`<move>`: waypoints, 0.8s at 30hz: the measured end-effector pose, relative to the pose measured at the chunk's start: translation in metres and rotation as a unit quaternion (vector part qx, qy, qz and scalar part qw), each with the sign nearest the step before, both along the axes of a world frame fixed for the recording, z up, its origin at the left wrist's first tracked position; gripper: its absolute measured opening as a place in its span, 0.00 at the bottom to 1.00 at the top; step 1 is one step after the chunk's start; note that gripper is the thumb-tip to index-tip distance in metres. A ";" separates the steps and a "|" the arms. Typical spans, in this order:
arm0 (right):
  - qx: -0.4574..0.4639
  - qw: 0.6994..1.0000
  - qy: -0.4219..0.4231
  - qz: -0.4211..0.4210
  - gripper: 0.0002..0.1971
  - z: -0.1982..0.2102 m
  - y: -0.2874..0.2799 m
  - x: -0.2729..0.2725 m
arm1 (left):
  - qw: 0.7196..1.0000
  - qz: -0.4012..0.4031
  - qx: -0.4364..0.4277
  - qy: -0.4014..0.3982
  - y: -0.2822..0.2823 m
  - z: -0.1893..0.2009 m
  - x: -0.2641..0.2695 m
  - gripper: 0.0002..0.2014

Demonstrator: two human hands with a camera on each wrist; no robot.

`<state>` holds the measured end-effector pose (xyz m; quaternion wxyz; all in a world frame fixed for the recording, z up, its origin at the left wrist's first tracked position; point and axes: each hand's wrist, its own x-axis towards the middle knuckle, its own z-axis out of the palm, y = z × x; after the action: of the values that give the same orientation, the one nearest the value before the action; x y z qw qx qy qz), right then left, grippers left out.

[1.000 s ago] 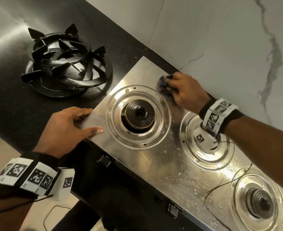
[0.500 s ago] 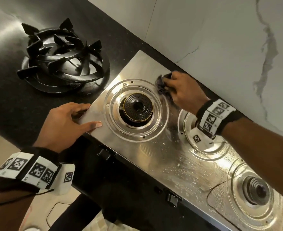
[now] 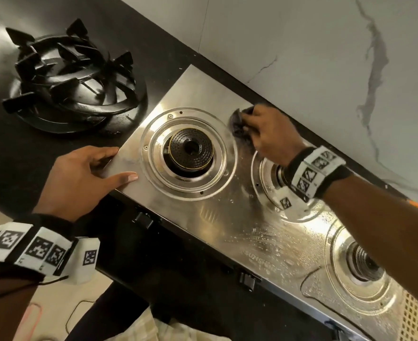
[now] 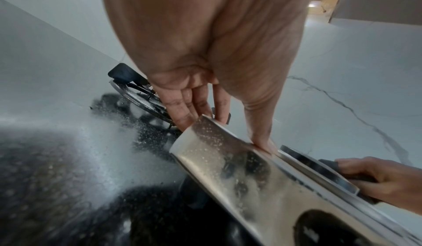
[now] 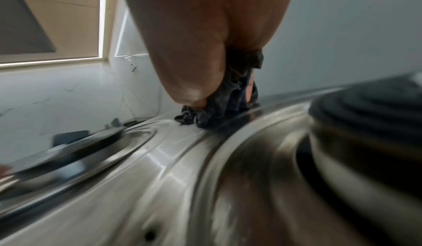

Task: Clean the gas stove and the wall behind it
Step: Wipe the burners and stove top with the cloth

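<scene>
Marble wall [image 3: 301, 50] is met by the steel stove [image 3: 222, 217]; its near corner is braced by the flat left hand [image 3: 80, 178], while a dark cloth [image 3: 237, 124] (bunched) is gripped by the right hand [image 3: 274, 134] at the back edge.

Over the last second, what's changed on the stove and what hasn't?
Little changed. The right hand holds the dark cloth as before and has slid it only slightly along the back edge of the stove top, by the left burner. The left hand stays on the stove's corner; the pan supports stay on the counter.
</scene>
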<state>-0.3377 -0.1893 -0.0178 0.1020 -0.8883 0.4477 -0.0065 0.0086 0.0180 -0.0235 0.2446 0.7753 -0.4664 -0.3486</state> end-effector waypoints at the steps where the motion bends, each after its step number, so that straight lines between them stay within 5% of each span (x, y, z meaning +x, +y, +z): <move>1: 0.010 1.000 -0.011 0.009 0.18 0.001 0.016 0.001 | 1.000 0.001 -0.001 -0.001 0.001 0.000 -0.001 0.37; 7: 0.035 0.997 -0.002 0.069 0.24 0.012 0.049 -0.007 | 1.000 -0.005 0.007 -0.012 -0.001 0.002 -0.002 0.38; 15: -0.018 0.995 0.060 -0.077 0.17 0.009 -0.038 -0.012 | 0.999 -0.026 0.023 -0.031 0.000 0.007 -0.002 0.37; 24: 0.024 0.998 -0.012 -0.050 0.17 0.007 0.087 0.000 | 0.999 -0.020 0.022 -0.028 0.002 0.008 -0.004 0.38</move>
<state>-0.3375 -0.1021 -0.0112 0.1283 -0.8620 0.4903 -0.0116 0.0051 0.0199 -0.0154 0.2074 0.7804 -0.4807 -0.3418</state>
